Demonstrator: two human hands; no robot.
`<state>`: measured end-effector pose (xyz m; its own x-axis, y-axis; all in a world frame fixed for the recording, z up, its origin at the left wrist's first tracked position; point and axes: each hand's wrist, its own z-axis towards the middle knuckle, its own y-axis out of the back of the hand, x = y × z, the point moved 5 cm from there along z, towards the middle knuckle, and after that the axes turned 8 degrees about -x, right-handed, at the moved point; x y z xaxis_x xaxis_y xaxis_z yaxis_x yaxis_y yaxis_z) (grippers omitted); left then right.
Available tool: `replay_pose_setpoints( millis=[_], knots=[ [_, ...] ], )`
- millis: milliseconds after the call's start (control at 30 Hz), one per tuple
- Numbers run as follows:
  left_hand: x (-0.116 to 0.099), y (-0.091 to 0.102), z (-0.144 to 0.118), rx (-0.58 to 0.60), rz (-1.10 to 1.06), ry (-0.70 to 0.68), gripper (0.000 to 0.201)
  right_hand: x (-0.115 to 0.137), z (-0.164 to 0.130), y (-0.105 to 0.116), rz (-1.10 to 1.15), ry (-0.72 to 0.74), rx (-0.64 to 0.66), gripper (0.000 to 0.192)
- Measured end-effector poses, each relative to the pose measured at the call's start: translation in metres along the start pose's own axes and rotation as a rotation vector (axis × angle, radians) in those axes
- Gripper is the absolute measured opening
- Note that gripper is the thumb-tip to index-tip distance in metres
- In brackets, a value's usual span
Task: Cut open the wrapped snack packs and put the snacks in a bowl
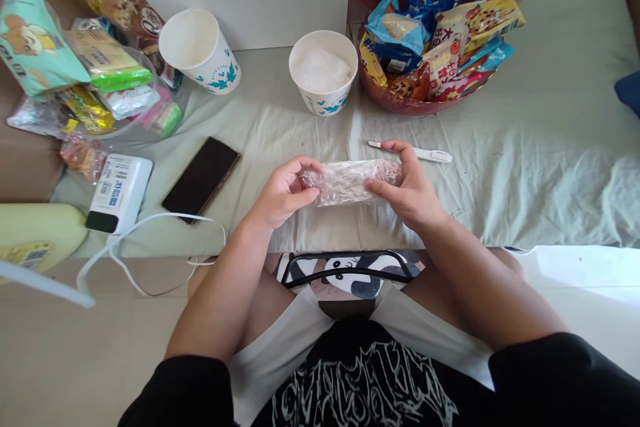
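A long bundle in clear, crinkled plastic wrap (345, 183) lies crosswise at the front of the cloth-covered surface; what is inside cannot be made out. My left hand (290, 192) grips its left end between thumb and fingers. At the other end, my right hand (413, 190) has its thumb on the near side and its fingers round the far side. Just beyond the right fingers rests a slim white craft knife (433, 155), its tip pointing left. Behind the bundle stands a paper cup (327, 104) with whitish, translucent material (323, 71) in it.
Another paper cup (220, 73) leans at back left, near a heap of packaged snacks (115, 73). A red bowl (400, 104) of wrapped snacks stands at back right. A phone (201, 179), a white power bank (123, 187) with a cable and a pale yellow bottle (40, 230) are on the left.
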<state>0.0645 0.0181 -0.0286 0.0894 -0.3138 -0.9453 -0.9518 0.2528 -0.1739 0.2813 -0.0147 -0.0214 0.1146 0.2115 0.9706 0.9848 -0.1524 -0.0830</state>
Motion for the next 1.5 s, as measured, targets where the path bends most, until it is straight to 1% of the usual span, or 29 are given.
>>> replay_pose_setpoints(
  millis=[33, 67, 133, 167, 267, 300, 333, 367, 400, 433, 467, 533, 567, 600, 667, 733, 767, 867, 933, 1000, 1067, 1100, 1167, 1267, 1333, 1367, 1400, 1433, 1500],
  knots=[
    [0.000, 0.000, 0.001, -0.004, -0.013, -0.012, 0.037, -0.002, 0.000, -0.003, 0.021, -0.046, 0.041, 0.057],
    [-0.001, 0.001, 0.003, -0.016, -0.024, -0.026, 0.039, -0.005, -0.001, -0.004, 0.022, -0.080, 0.077, 0.052],
    [-0.003, 0.003, 0.007, -0.084, -0.024, -0.069, 0.041, -0.007, 0.000, -0.005, 0.004, -0.086, 0.091, 0.043],
    [-0.004, 0.006, 0.008, -0.156, -0.005, -0.109, 0.042, -0.007, 0.001, -0.003, -0.005, -0.057, 0.065, 0.040],
    [-0.013, 0.014, 0.004, -0.465, 0.139, -0.321, 0.033, -0.001, 0.000, 0.004, -0.072, 0.116, -0.097, 0.030],
    [-0.016, 0.013, 0.000, -0.533, 0.195, -0.395, 0.027, 0.002, -0.002, 0.005, -0.112, 0.187, -0.157, 0.027],
    [-0.016, 0.010, -0.004, -0.552, 0.246, -0.455, 0.023, 0.005, -0.005, 0.005, -0.151, 0.258, -0.205, 0.024],
    [-0.015, 0.005, -0.008, -0.522, 0.286, -0.493, 0.021, 0.008, -0.010, 0.003, -0.183, 0.324, -0.227, 0.021],
    [-0.012, -0.002, -0.010, -0.444, 0.313, -0.507, 0.024, 0.011, -0.015, 0.000, -0.205, 0.380, -0.216, 0.019],
    [-0.008, -0.009, -0.012, -0.345, 0.325, -0.504, 0.034, 0.012, -0.019, -0.006, -0.215, 0.420, -0.167, 0.018],
    [-0.004, -0.017, -0.014, -0.244, 0.320, -0.487, 0.046, 0.012, -0.024, -0.013, -0.209, 0.439, -0.088, 0.018],
    [0.003, -0.029, -0.016, -0.061, 0.277, -0.418, 0.066, 0.010, -0.031, -0.026, -0.157, 0.403, 0.099, 0.021],
    [0.005, -0.034, -0.017, 0.011, 0.245, -0.377, 0.069, 0.008, -0.034, -0.032, -0.112, 0.363, 0.178, 0.024],
    [0.006, -0.038, -0.017, 0.073, 0.215, -0.338, 0.069, 0.006, -0.035, -0.036, -0.060, 0.320, 0.236, 0.028],
    [0.006, -0.041, -0.016, 0.142, 0.168, -0.271, 0.062, 0.004, -0.035, -0.040, 0.036, 0.249, 0.281, 0.033],
    [0.006, -0.040, -0.015, 0.148, 0.128, -0.225, 0.055, 0.002, -0.032, -0.040, 0.068, 0.206, 0.260, 0.037],
    [0.006, -0.038, -0.014, 0.139, 0.111, -0.205, 0.053, 0.000, -0.030, -0.039, 0.057, 0.189, 0.229, 0.038],
    [0.010, -0.029, -0.011, 0.069, 0.076, -0.186, 0.049, -0.002, -0.023, -0.031, -0.022, 0.174, 0.073, 0.042],
    [0.014, -0.025, -0.010, 0.050, 0.059, -0.168, 0.053, -0.003, -0.021, -0.027, -0.052, 0.181, -0.010, 0.040],
    [0.017, -0.027, -0.010, 0.105, 0.030, -0.117, 0.059, -0.003, -0.021, -0.027, -0.061, 0.184, -0.016, 0.037],
    [0.017, -0.033, -0.011, 0.182, 0.000, -0.067, 0.064, -0.004, -0.021, -0.030, -0.076, 0.186, 0.013, 0.032],
    [0.016, -0.036, -0.011, 0.204, -0.008, -0.052, 0.064, -0.004, -0.022, -0.031, -0.093, 0.191, 0.022, 0.029],
    [0.014, -0.040, -0.012, 0.212, -0.010, -0.032, 0.061, -0.006, -0.022, -0.031, -0.147, 0.195, 0.015, 0.024],
    [0.015, -0.043, -0.011, 0.203, -0.013, 0.005, 0.054, -0.011, -0.020, -0.024, -0.197, 0.190, -0.082, 0.021],
    [0.017, -0.042, -0.010, 0.200, -0.024, 0.032, 0.052, -0.010, -0.019, -0.017, -0.197, 0.239, -0.163, 0.030],
    [0.018, -0.041, -0.009, 0.202, -0.026, 0.049, 0.051, -0.007, -0.019, -0.013, -0.196, 0.288, -0.180, 0.035],
    [0.019, -0.040, -0.008, 0.201, -0.021, 0.064, 0.049, -0.003, -0.019, -0.012, -0.199, 0.344, -0.169, 0.038],
    [0.020, -0.038, -0.008, 0.196, -0.005, 0.072, 0.046, 0.001, -0.019, -0.012, -0.210, 0.395, -0.128, 0.042],
    [0.018, -0.035, -0.007, 0.179, 0.066, 0.054, 0.037, 0.007, -0.020, -0.015, -0.256, 0.447, -0.007, 0.048]
  ],
)
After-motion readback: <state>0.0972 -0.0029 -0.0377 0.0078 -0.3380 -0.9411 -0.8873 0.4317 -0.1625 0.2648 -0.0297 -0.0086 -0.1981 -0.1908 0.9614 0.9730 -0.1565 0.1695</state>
